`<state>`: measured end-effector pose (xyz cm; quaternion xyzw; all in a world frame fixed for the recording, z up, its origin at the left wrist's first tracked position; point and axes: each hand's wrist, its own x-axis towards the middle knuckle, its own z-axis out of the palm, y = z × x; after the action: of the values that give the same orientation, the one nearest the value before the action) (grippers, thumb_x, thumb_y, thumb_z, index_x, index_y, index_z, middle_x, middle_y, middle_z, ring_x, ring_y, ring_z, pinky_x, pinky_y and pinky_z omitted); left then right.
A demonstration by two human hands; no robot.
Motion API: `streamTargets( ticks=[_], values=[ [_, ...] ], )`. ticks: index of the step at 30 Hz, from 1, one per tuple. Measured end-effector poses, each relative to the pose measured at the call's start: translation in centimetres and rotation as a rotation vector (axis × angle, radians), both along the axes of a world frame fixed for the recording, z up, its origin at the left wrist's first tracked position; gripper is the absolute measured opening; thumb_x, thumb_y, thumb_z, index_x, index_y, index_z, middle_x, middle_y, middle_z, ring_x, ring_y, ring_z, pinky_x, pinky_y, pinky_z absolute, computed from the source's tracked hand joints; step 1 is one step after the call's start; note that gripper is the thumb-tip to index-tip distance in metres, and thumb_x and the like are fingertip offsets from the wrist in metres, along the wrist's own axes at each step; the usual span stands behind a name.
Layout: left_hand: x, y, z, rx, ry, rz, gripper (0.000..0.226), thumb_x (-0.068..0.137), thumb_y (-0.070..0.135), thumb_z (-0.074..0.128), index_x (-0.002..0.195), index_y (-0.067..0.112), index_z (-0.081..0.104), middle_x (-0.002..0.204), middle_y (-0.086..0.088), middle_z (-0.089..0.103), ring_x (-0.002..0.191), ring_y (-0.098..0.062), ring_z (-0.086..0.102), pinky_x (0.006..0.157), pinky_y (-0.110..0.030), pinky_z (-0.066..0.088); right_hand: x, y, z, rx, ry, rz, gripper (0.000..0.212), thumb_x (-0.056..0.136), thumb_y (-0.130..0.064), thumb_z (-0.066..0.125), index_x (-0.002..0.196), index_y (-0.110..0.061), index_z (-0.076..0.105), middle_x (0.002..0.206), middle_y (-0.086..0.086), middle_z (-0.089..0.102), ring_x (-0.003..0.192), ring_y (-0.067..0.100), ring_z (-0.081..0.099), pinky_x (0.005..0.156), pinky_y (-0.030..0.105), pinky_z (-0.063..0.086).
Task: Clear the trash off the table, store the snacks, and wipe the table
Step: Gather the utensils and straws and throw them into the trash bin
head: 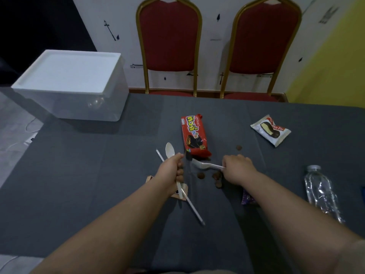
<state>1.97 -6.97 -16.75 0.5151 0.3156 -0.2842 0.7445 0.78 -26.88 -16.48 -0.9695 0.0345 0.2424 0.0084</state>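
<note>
My left hand [173,171] grips a white plastic spoon [169,150] and a white straw [192,207] together above the grey table [88,184]. My right hand [238,170] is shut on the handle of a white plastic fork [203,165], whose tines point left. A red wafer packet [194,135] lies just beyond both hands. A white Choco Pie packet [270,130] sits at the far right. Brown crumbs [216,178] are scattered between my hands. A tan wrapper [182,194] lies under my left hand and a purple wrapper [247,198] under my right forearm.
A clear storage box with a white lid [73,84] stands at the table's back left. An empty plastic bottle [322,192] lies on its side at the right. Two red chairs [169,44] with gold frames stand behind the table against the wall.
</note>
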Motion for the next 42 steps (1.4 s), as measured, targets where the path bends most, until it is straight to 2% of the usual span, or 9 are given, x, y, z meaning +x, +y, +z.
streamTargets(
  ticks=[5, 11, 15, 19, 23, 27, 30, 33, 42],
  values=[
    [0.1, 0.4, 0.0, -0.074, -0.003, 0.020, 0.014, 0.093, 0.025, 0.050, 0.082, 0.016, 0.049, 0.055, 0.005, 0.036, 0.037, -0.003, 0.028, 0.030, -0.014, 0.022, -1.4, 0.8, 1.3, 0.266, -0.059, -0.181, 0.010, 0.096, -0.027, 0.043, 0.097, -0.018, 0.048, 0.092, 0.005, 0.062, 0.084, 0.025, 0.056, 0.071, 0.035, 0.041],
    [-0.6, 0.4, 0.1, -0.236, -0.018, 0.008, 0.015, 0.090, 0.016, 0.053, 0.077, 0.010, 0.050, 0.052, 0.004, 0.044, 0.039, -0.003, 0.033, 0.033, -0.011, 0.026, -2.9, 5.6, 2.3, 0.663, -0.089, -0.351, 0.011, 0.095, -0.033, 0.047, 0.092, -0.024, 0.052, 0.082, -0.003, 0.068, 0.077, 0.016, 0.063, 0.074, 0.039, 0.052],
    [-0.5, 1.3, 0.2, -0.177, -0.034, 0.016, 0.016, 0.091, 0.020, 0.056, 0.079, 0.010, 0.051, 0.049, 0.004, 0.049, 0.038, -0.003, 0.038, 0.035, -0.013, 0.033, -3.5, 9.2, 2.6, 0.774, -0.136, -0.407, 0.012, 0.097, -0.033, 0.043, 0.093, -0.023, 0.049, 0.078, -0.003, 0.066, 0.072, 0.012, 0.062, 0.067, 0.034, 0.051],
    [-0.4, 2.7, -0.1, -0.167, 0.016, -0.003, 0.030, 0.093, 0.030, 0.054, 0.070, 0.012, 0.047, 0.049, 0.001, 0.039, 0.036, -0.008, 0.039, 0.041, -0.018, 0.041, -4.0, 11.4, 2.6, 0.780, -0.162, -0.375, 0.015, 0.098, -0.033, 0.041, 0.093, -0.021, 0.046, 0.079, -0.003, 0.061, 0.068, 0.011, 0.058, 0.054, 0.027, 0.043],
    [0.0, 3.4, -0.6, -0.069, -0.001, 0.002, 0.028, 0.096, 0.034, 0.048, 0.083, 0.009, 0.053, 0.069, -0.008, 0.052, 0.065, -0.020, 0.053, 0.069, -0.037, 0.049, -4.8, 13.0, 2.3, 0.874, -0.155, -0.320, 0.015, 0.100, -0.031, 0.036, 0.090, -0.023, 0.044, 0.075, -0.005, 0.057, 0.064, 0.007, 0.053, 0.051, 0.023, 0.037],
    [0.7, 4.2, -0.2, 0.012, -0.053, 0.079, 0.035, 0.098, 0.034, 0.041, 0.069, 0.014, 0.040, 0.058, -0.001, 0.038, 0.051, -0.013, 0.040, 0.042, -0.022, 0.042, -5.4, 12.8, 1.6, 0.777, -0.262, -0.308, 0.026, 0.099, -0.034, 0.036, 0.086, -0.018, 0.051, 0.076, -0.003, 0.058, 0.072, 0.016, 0.057, 0.060, 0.035, 0.044],
    [1.1, 5.3, -0.2, -0.017, -0.041, 0.134, 0.024, 0.100, 0.030, 0.041, 0.082, 0.014, 0.042, 0.058, 0.001, 0.036, 0.050, -0.010, 0.038, 0.044, -0.019, 0.040, -5.9, 11.8, 0.7, 0.493, -0.277, -0.378, 0.022, 0.093, -0.041, 0.048, 0.090, -0.020, 0.051, 0.087, -0.006, 0.057, 0.079, 0.016, 0.057, 0.058, 0.029, 0.036],
    [0.9, 5.9, -0.2, 0.003, -0.046, 0.063, 0.026, 0.099, 0.034, 0.042, 0.079, 0.017, 0.044, 0.057, 0.004, 0.037, 0.041, -0.006, 0.035, 0.037, -0.016, 0.035, -6.3, 11.4, -0.3, 0.364, -0.141, -0.375, 0.026, 0.087, -0.048, 0.054, 0.092, -0.022, 0.052, 0.092, -0.006, 0.062, 0.086, 0.017, 0.060, 0.063, 0.027, 0.042],
    [0.7, 4.8, 0.1, 0.103, -0.060, -0.142, 0.037, 0.087, 0.057, 0.051, 0.078, 0.021, 0.048, 0.053, 0.006, 0.032, 0.044, -0.008, 0.027, 0.041, -0.020, 0.027, -6.6, 12.3, 0.7, 0.581, -0.196, -0.586, 0.016, 0.095, -0.031, 0.047, 0.094, -0.022, 0.061, 0.088, -0.005, 0.065, 0.077, 0.012, 0.059, 0.058, 0.024, 0.039]
  ],
)
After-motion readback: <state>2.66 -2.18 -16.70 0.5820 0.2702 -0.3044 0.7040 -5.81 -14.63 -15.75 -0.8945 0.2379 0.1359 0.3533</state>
